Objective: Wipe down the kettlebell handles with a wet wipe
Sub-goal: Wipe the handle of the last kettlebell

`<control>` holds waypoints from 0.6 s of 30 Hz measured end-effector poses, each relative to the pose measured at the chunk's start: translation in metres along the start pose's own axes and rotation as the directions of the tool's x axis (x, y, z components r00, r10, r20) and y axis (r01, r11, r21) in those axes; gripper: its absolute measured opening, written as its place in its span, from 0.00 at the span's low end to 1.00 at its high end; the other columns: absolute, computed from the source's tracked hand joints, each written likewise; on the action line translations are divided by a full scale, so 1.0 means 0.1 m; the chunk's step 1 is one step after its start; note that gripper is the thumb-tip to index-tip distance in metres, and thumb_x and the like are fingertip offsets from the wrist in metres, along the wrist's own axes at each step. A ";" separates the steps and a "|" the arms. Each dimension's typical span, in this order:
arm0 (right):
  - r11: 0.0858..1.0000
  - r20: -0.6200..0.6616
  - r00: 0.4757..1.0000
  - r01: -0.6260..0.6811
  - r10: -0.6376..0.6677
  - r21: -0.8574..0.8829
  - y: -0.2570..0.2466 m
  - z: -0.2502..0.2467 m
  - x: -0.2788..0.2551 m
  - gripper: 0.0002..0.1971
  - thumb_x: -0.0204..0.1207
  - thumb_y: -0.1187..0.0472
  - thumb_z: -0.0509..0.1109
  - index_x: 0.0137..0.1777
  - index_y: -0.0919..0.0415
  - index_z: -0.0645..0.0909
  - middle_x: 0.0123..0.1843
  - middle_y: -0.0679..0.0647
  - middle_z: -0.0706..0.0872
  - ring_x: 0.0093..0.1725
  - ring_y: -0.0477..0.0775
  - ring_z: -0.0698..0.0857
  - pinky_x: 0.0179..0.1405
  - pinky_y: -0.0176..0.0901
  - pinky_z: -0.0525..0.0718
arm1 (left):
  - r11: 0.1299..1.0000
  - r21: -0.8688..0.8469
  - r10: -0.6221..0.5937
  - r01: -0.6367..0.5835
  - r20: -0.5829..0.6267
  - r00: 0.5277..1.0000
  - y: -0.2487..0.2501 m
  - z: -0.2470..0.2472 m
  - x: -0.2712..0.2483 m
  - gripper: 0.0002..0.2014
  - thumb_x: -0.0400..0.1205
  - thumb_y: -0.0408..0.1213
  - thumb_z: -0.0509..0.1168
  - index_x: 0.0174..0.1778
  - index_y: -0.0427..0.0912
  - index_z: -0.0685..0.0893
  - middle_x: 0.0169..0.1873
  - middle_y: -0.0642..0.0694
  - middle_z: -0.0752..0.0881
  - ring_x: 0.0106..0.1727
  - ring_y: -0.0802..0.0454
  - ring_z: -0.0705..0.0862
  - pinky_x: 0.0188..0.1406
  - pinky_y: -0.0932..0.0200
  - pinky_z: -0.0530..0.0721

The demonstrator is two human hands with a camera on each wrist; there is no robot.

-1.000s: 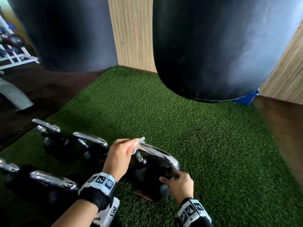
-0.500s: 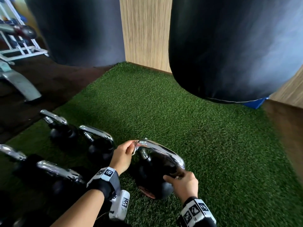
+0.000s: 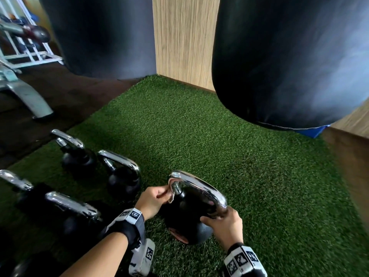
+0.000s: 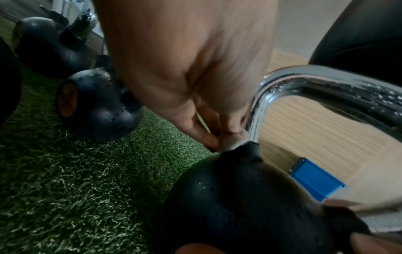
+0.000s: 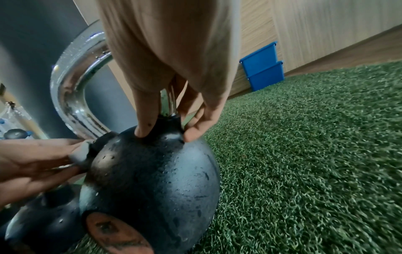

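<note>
A black kettlebell [image 3: 187,218] with a chrome handle [image 3: 199,186] stands on green turf, close in front of me. My left hand [image 3: 157,198] pinches a small pale wet wipe [image 3: 171,196] against the handle's left leg, just above the ball. The left wrist view shows the wet wipe [image 4: 230,142] pressed at the base of that chrome handle [image 4: 261,106]. My right hand [image 3: 221,220] grips the handle's right leg where it meets the ball, fingertips [image 5: 143,132] touching the black kettlebell [image 5: 152,180].
Several more chrome-handled kettlebells [image 3: 119,172] stand in rows on the turf to my left. Two black punching bags [image 3: 279,62] hang ahead, the right one low over the turf. Blue bins [image 5: 263,67] sit against the wooden wall. A white rack [image 3: 22,47] stands far left.
My left hand has slid with the wipe from the top left corner of the handle down its left leg toward the ball. My right hand keeps its grip. The head view has shifted.
</note>
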State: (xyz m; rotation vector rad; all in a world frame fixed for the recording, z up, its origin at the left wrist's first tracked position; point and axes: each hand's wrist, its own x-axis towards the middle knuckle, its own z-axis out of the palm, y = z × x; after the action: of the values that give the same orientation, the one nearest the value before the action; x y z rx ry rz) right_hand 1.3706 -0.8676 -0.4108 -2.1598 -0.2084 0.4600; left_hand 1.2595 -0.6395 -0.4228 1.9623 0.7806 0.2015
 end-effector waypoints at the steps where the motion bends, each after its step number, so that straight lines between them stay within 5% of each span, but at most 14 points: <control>1: 1.000 0.017 1.000 0.009 -0.009 0.000 -0.01 -0.01 0.01 0.24 0.52 0.57 0.92 0.43 0.51 0.82 0.45 0.49 0.90 0.45 0.50 0.89 0.46 0.39 0.86 | 1.000 0.024 0.011 -0.009 -0.059 0.998 0.01 0.00 -0.01 0.13 0.83 0.47 0.73 0.63 0.52 0.92 0.54 0.63 0.92 0.52 0.72 0.88 0.51 0.73 0.82; 6: 0.993 0.103 0.994 0.055 -0.044 -0.103 -0.02 -0.17 0.00 0.20 0.56 0.70 0.85 0.34 0.51 0.77 0.40 0.49 0.89 0.43 0.55 0.90 0.46 0.49 0.92 | 0.996 0.061 0.075 -0.066 -0.154 0.985 0.04 0.04 -0.06 0.04 0.80 0.43 0.77 0.47 0.50 0.96 0.39 0.73 0.90 0.45 0.75 0.87 0.45 0.68 0.83; 8: 0.978 0.150 0.985 0.116 -0.091 -0.173 0.00 -0.24 -0.02 0.17 0.59 0.71 0.81 0.32 0.49 0.79 0.37 0.46 0.90 0.39 0.49 0.91 0.38 0.36 0.90 | 0.994 0.064 0.093 -0.084 -0.162 0.982 0.04 0.08 -0.07 0.03 0.80 0.41 0.77 0.44 0.48 0.96 0.31 0.80 0.86 0.40 0.82 0.84 0.44 0.70 0.83; 10: 0.956 0.200 0.968 0.198 -0.154 -0.218 0.03 -0.31 -0.06 0.14 0.61 0.69 0.79 0.30 0.48 0.81 0.35 0.45 0.90 0.35 0.45 0.89 0.30 0.26 0.83 | 0.993 0.048 0.118 -0.110 -0.192 0.974 0.10 0.16 -0.03 0.05 0.79 0.39 0.78 0.49 0.45 0.96 0.37 0.81 0.85 0.41 0.85 0.82 0.42 0.79 0.80; 14: 0.907 0.328 0.918 0.317 -0.220 -0.278 0.00 -0.37 -0.16 0.09 0.65 0.69 0.77 0.42 0.54 0.89 0.42 0.46 0.91 0.40 0.41 0.88 0.32 0.22 0.79 | 0.992 0.073 0.115 -0.104 -0.179 0.977 0.30 0.28 0.14 0.10 0.79 0.38 0.78 0.56 0.45 0.94 0.52 0.55 0.93 0.50 0.72 0.87 0.45 0.87 0.75; 18: 0.849 0.436 0.863 0.416 -0.256 -0.325 -0.08 -0.29 -0.19 0.11 0.69 0.71 0.74 0.50 0.62 0.90 0.49 0.47 0.90 0.46 0.41 0.89 0.45 0.30 0.88 | 0.996 0.027 0.087 -0.084 -0.139 0.986 0.43 0.38 0.27 0.14 0.79 0.34 0.78 0.61 0.39 0.92 0.55 0.47 0.93 0.50 0.70 0.87 0.46 0.88 0.74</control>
State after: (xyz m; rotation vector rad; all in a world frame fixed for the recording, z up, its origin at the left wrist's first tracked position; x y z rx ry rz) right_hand 1.3647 -0.8903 -0.3840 -2.3463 -0.9752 0.6650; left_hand 1.3163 -0.6642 -0.4110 2.0195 0.7925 0.3877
